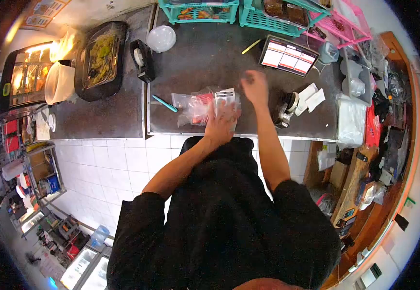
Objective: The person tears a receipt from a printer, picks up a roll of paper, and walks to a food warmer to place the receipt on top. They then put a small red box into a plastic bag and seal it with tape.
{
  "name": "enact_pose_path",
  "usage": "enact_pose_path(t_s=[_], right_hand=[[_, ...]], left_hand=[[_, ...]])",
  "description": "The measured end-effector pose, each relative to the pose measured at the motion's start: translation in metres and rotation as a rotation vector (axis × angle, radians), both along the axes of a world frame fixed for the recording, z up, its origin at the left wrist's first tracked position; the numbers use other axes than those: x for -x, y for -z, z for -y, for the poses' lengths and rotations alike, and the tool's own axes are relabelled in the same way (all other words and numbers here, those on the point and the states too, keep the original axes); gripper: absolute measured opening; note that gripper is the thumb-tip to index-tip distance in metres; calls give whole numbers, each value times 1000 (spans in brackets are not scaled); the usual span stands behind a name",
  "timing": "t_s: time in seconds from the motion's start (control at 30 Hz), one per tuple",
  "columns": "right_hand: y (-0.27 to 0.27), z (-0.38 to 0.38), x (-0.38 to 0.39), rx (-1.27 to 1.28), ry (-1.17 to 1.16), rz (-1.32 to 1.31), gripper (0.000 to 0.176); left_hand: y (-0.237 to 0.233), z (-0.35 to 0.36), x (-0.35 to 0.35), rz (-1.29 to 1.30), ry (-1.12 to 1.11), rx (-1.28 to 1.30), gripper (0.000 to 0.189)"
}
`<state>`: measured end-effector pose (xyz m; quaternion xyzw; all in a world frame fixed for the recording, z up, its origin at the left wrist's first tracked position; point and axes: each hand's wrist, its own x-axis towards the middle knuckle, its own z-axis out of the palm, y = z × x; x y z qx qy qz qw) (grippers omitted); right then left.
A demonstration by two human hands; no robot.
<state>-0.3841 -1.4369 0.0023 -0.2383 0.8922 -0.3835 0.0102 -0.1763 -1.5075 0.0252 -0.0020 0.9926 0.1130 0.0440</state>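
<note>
A clear plastic bag (183,107) with something red inside lies on the dark counter in front of me. A white printed label (225,94) sits on its right part. My left hand (221,123) lies over the bag, fingers stretched out and a little blurred, just below the label. Off to the right of the bag, my right hand (255,87) is above the counter with its fingers bent. Motion blurs those fingertips, and I cannot make out anything between them. A teal pen (165,103) rests left of the bag.
A tablet (289,55) stands at the back right, near a yellow pen (251,47). Right of my hands are white paper slips (310,98) and a tape dispenser (287,107). A black tape dispenser (142,61) and a black tray (101,60) stand left. Teal baskets (200,18) line the back.
</note>
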Motion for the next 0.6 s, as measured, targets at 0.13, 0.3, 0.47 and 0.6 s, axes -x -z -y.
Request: enact_pose_path(t_s=[0.13,0.3,0.47,0.6], right_hand=[[-4,-133,-26,100,576,-224,30],[-6,-194,-37,296,673,900,25],[-16,-190,-69,680,761,749,33],[-4,-226,-179,593,645,587,39]], left_hand=[[14,-38,19,-36,43,-510,71],[28,-102,93,900,-291,-1484,69],[52,-144,102,766,-631,-1945,69],[74,-156,101,630,-731,-1864,56]])
